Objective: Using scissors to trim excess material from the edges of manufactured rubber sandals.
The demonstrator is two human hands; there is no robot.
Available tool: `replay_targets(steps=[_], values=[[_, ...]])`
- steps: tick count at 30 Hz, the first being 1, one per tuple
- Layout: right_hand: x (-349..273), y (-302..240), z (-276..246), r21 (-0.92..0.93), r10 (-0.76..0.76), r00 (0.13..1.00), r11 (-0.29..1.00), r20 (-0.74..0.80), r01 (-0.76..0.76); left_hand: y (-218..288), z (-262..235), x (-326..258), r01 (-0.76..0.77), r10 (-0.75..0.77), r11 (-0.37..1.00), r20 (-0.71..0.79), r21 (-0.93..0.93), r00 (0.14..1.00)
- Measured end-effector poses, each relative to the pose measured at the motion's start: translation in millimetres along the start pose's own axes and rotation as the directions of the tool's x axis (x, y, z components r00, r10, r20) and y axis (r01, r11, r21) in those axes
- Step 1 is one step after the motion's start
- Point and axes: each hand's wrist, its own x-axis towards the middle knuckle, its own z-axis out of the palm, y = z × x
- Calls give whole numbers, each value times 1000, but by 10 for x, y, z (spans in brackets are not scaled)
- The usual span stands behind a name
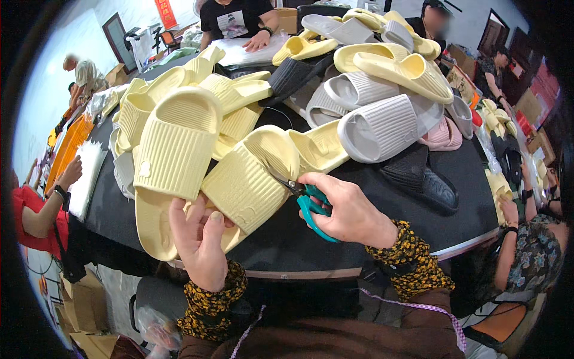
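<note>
My right hand [353, 212] grips a pair of scissors [314, 216] with teal handles. Their dark blades point up and left, against the strap edge and opening of a pale yellow slide slipper [246, 186]. At that slipper's lower left edge, my left hand [203, 239] holds it, thumb in front and some fingertips hidden behind the slipper. Another yellow slipper [177, 146] leans just above my left fingers, over a further yellow sole [154, 224]. To the right of the blades lie a yellow slipper [323, 145] and a grey slipper [379, 127].
A heap of yellow, grey and black slippers covers much of the black table [335, 254]. A black slipper [421, 179] and a pink slipper [442, 134] lie on the right. Across the table stands a person in black [236, 21]; other people work at both sides. Clear plastic bags [89, 170] lie left.
</note>
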Motion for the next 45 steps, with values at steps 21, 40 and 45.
replay_targets(steps=[21, 40, 45], values=[[-52, -107, -124, -55, -78, 979, 996, -188, 69, -103, 155, -97, 60, -51, 998, 205, -34, 977], [-24, 157, -96, -12, -86, 925, 996, -369, 88, -313, 360, -206, 178, -172, 984, 294, 7, 940], [25, 228, -178, -87, -63, 883, 996, -465, 26, -356, 352, -183, 225, -208, 974, 342, -9, 916]])
